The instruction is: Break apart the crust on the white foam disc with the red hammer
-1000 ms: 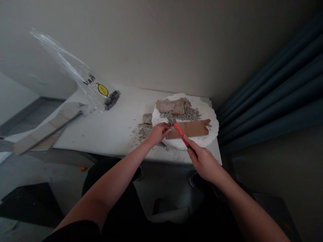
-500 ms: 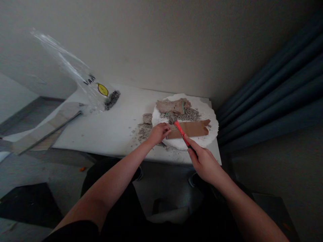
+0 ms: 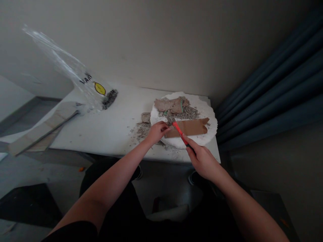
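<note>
Right grip (image 3: 202, 159) wrapped round hammer (image 3: 178, 130); long axis diagonal, head (image 3: 171, 119) forward-left; left grip (image 3: 158, 131) curled, hold unclear

a dark blue curtain (image 3: 275, 87) hangs at right; an orange scrap (image 3: 81, 169) lies on the floor (image 3: 64, 183).

The view is dimly lit, darkening toward the upper-right corner and bottom edge. Glare is caught along the clear bag (image 3: 83, 75) at upper left. The hammer head (image 3: 171, 119) near centre is blurred; the forearms (image 3: 121, 173) are stretched by wide-angle distortion.
</note>
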Action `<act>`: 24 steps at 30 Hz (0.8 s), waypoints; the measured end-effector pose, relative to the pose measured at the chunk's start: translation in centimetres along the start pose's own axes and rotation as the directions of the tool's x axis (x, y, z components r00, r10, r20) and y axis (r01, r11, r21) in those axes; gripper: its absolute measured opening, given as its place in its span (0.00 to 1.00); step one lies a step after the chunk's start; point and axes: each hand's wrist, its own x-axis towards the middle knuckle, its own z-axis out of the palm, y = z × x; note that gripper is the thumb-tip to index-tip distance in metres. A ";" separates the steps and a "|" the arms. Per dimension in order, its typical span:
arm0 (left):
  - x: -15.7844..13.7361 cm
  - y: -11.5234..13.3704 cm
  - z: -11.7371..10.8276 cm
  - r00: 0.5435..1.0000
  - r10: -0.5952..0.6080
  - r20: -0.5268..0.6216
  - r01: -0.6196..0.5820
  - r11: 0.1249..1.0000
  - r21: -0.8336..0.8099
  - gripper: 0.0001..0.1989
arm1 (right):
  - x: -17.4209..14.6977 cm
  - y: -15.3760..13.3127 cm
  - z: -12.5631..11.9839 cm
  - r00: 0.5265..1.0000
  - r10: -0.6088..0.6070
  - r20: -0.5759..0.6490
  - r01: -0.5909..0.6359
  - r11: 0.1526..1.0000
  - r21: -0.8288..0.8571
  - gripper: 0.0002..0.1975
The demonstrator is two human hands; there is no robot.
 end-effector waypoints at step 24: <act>-0.3 0.0 -2.3 0.975 -0.131 0.180 0.159 0.975 -0.154 0.37 | 0.4 0.2 1.4 0.994 0.062 0.094 -0.041 0.979 -0.202 0.29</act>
